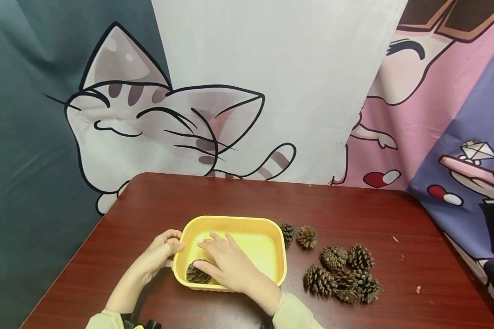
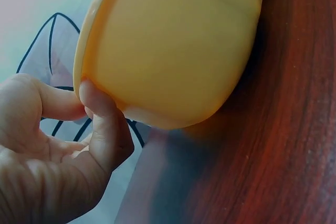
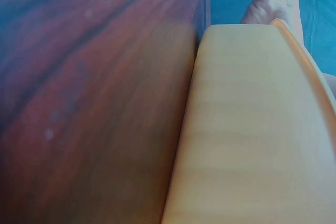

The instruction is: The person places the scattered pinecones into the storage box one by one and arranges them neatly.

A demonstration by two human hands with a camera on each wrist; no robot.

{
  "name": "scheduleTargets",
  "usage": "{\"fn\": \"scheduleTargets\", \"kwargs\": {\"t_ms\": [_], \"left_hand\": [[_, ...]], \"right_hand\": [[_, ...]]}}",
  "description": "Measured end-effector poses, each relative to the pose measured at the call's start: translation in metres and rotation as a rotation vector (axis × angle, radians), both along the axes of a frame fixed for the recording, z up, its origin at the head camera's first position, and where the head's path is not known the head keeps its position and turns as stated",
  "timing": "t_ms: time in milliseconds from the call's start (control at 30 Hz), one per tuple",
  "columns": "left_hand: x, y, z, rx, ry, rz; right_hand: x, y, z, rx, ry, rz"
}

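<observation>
A yellow plastic basin [image 1: 255, 242] sits on the table. My left hand [image 1: 159, 256] pinches its left rim between thumb and curled fingers, seen closely in the left wrist view, where the hand [image 2: 68, 150] grips the lip of the basin [image 2: 173, 40]. Inside, near the front left corner, lies a brown pine cone [image 1: 195, 275]. Over it reaches my right hand [image 1: 228, 265], its fingers spread and the thumb across the cone's top; whether the thumb touches it I cannot tell. The right wrist view shows mostly the basin's outer wall [image 3: 252, 129], with the left hand [image 3: 268, 9] beyond.
Right of the basin, two pine cones, one partly behind the rim [image 1: 287, 234] and another [image 1: 307, 237], lie on the dark red table [image 1: 378, 219]. Farther right is a cluster of several pine cones [image 1: 347, 285]. Cloth with a cartoon cat [image 1: 119, 119] hangs behind the table.
</observation>
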State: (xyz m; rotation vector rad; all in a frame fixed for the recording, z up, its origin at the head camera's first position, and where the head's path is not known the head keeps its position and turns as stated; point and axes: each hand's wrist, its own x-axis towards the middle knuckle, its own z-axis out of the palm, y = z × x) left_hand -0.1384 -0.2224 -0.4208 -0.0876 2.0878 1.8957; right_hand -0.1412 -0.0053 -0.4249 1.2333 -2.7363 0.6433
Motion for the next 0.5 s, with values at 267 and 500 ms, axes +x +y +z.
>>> {"fn": "scheduleTargets", "kwargs": {"t_ms": [267,500], "left_hand": [[-0.002,0.002,0.000,0.010,-0.011,0.005],[0.001,0.007,-0.001,-0.049,-0.007,0.094]], "right_hand": [[0.002,0.017,0.004,-0.025,0.115,0.024],[0.002,0.045,0.007,-0.074,-0.002,-0.001]]}}
